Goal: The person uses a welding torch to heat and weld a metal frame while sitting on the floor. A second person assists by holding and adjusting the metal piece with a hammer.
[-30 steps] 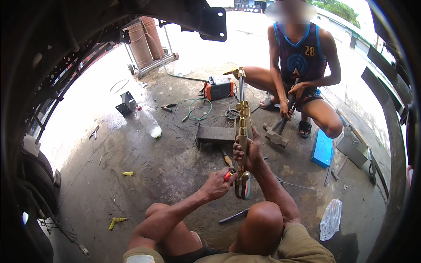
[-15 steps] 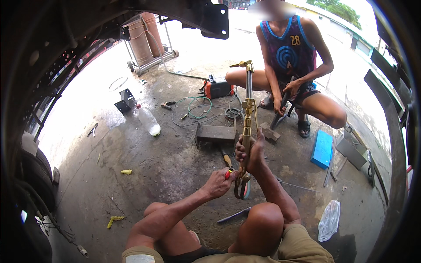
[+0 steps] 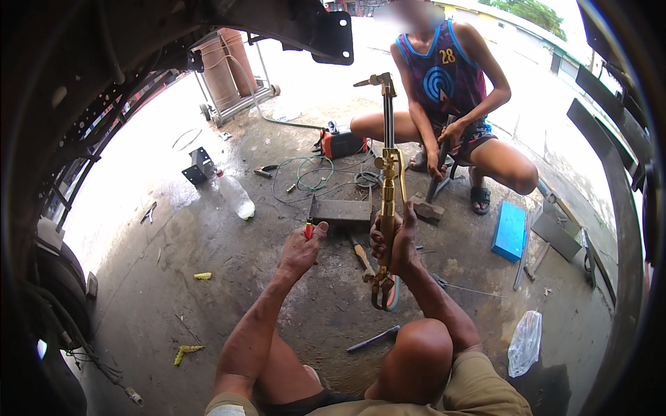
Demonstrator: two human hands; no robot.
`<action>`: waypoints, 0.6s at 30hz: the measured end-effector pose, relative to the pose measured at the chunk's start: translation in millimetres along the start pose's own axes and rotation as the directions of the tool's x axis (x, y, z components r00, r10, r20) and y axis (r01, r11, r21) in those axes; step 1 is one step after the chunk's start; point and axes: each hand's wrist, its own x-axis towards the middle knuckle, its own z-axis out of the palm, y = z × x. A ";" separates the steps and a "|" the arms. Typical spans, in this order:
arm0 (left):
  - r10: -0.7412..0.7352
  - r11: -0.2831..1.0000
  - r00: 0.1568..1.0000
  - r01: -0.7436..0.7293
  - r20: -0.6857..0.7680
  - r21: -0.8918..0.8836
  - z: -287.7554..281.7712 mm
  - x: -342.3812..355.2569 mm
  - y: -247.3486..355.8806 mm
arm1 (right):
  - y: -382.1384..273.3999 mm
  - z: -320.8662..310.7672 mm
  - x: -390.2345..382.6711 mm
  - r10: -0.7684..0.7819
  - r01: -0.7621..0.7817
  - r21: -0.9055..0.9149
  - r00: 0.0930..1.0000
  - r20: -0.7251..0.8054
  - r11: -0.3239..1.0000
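The left hand [image 3: 300, 253] was closed around a small red object [image 3: 309, 231], probably a lighter, the right hand [image 3: 404, 248] was wrapped around a brass torch [image 3: 389, 186], which stood upright before the knees, its tip pointed left, a short steel beam [image 3: 341, 211] lay beyond on the concrete floor [image 3: 243, 291], a crouching co-worker [image 3: 461, 76] held a hammer [image 3: 428, 212].

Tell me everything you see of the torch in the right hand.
The torch stands nearly upright, gripped by the right hand around its lower part. It looks metallic: a brass-coloured body, slim silvery tubes above, and an angled head whose pointed tip faces left. A brass-coloured lever runs along its right side; a round knob juts left. Hoses bend below the grip. No flame shows.
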 end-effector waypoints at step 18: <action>0.041 0.993 0.945 -0.074 -0.323 -0.089 -82.1 34.1 5.7 | 12.9 13.6 -9.7 -0.002 0.023 -0.181 0.993 0.118 0.983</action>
